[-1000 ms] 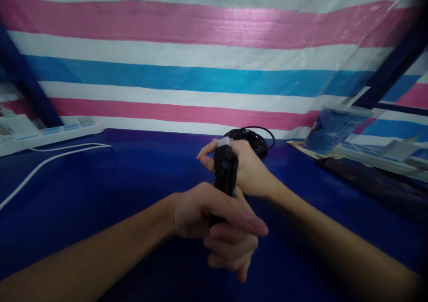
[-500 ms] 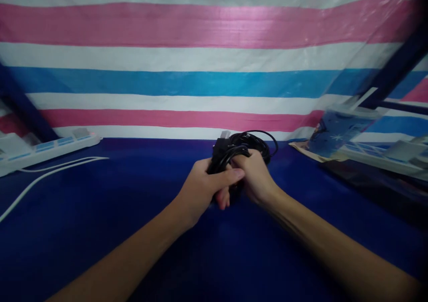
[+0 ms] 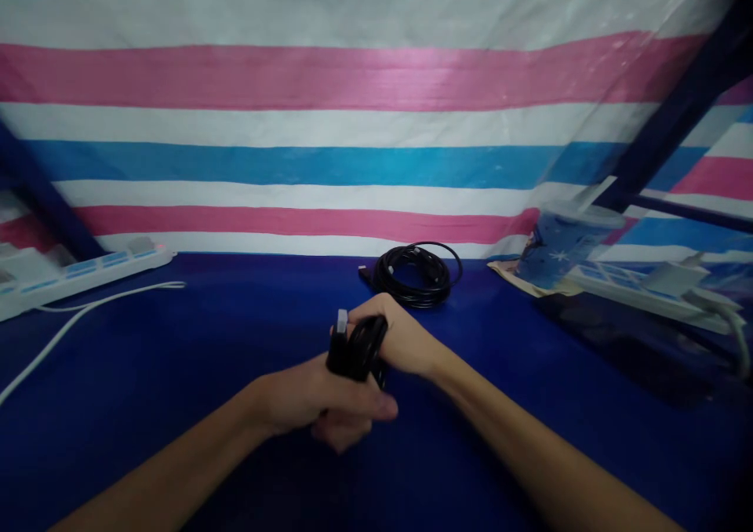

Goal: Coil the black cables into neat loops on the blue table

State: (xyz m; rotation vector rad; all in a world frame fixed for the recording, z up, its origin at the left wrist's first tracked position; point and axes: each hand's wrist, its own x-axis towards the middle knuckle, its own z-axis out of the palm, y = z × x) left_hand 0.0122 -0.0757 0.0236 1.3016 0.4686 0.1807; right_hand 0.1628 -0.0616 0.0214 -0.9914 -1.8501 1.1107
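Note:
A looped bundle of black cable [image 3: 365,351] is held low over the blue tabletop, with a pale-tipped connector [image 3: 342,322] pointing up at its left side. My left hand [image 3: 311,397] is closed around the lower left of the bundle, thumb laid across the front. From the right, my right hand [image 3: 405,340] curls its fingers on the bundle's upper side; most of those fingertips are hidden behind the loops. Just beyond the hands, a second coil of black cable [image 3: 419,300] lies on the table, a plug end sticking out at its left.
A white power strip [image 3: 118,265] and a white cord [image 3: 64,332] are at the left. On the right stand a blue cup [image 3: 553,245] and another power strip [image 3: 623,290], near a dark flat item [image 3: 623,344]. A striped sheet [image 3: 329,124] hangs behind the table [image 3: 235,304].
Both hands have drawn nearer and slightly left with the cable bundle. The coil behind, earlier partly covered by the hands, now shows separately on the table. The view has tilted up a little.

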